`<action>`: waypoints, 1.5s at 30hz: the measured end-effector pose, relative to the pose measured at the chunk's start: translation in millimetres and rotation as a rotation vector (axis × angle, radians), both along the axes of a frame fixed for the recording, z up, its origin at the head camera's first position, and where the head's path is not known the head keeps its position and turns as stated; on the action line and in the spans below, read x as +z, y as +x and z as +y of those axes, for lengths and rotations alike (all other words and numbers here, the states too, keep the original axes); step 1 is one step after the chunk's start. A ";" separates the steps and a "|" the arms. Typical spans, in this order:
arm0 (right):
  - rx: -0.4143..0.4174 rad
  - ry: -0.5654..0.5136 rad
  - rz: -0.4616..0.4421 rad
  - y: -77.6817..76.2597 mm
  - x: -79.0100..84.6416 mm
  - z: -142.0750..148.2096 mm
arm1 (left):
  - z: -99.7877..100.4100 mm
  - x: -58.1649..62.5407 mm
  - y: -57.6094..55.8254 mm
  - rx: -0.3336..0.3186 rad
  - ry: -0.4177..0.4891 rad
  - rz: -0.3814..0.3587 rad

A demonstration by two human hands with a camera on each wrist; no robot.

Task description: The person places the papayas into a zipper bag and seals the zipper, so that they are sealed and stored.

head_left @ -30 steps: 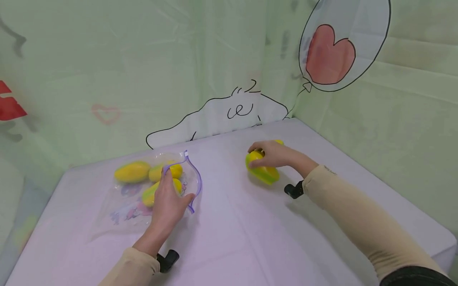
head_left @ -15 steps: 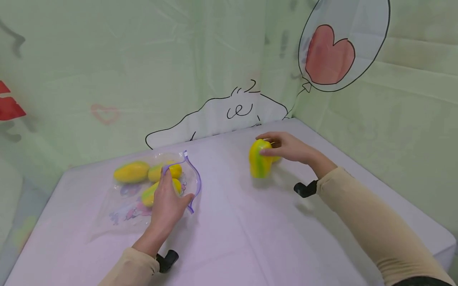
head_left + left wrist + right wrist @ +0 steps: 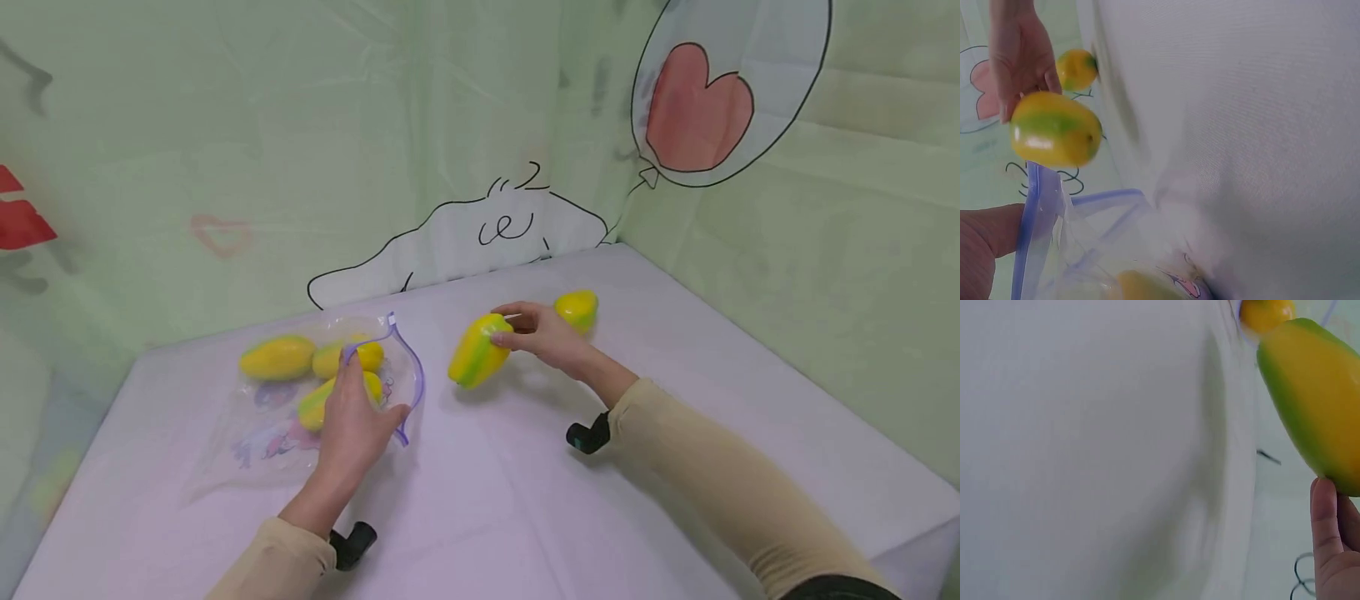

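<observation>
Above the table point(image 3: 480, 508), the right hand point(image 3: 551, 338) is pinching a yellow-green fruit point(image 3: 476, 357) and carrying it leftward, seemingly bringing it closer to entering the zip bag point(image 3: 281, 429), whose mouth the left hand point(image 3: 352, 425) is spreading apart.

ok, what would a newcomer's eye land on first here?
Probably the yellow-green fruit in the right grip, raised off the table mid-scene. Then the clear, purple-rimmed bag at left, with three more fruits inside. Last, the big red heart on the balloon drawing, upper right of the head view.
</observation>
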State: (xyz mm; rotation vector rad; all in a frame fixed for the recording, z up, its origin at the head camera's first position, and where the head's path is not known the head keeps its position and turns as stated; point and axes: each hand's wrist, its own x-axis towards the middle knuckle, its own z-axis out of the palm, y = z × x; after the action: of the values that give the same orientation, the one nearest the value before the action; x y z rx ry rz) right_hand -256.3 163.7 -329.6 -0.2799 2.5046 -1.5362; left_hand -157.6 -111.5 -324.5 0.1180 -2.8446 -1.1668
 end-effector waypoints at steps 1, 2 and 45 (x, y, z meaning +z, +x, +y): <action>0.005 0.000 -0.003 0.3 -1.1 -6.2 | 0.4 0.3 0.0 0.000 -0.001 -0.002; 0.007 0.000 -0.007 0.5 -1.8 -11.9 | 0.6 0.4 -0.3 0.001 -0.001 -0.004; 0.142 0.193 0.119 5.9 -13.8 -87.8 | 1.1 -4.5 1.7 -0.022 -0.008 0.060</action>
State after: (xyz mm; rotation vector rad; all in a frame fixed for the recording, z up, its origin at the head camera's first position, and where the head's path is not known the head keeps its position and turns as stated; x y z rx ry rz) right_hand -250.4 75.9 -343.4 -0.5200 2.6355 -1.2485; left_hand -155.9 -110.4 -329.0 0.0501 -2.8057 -1.1428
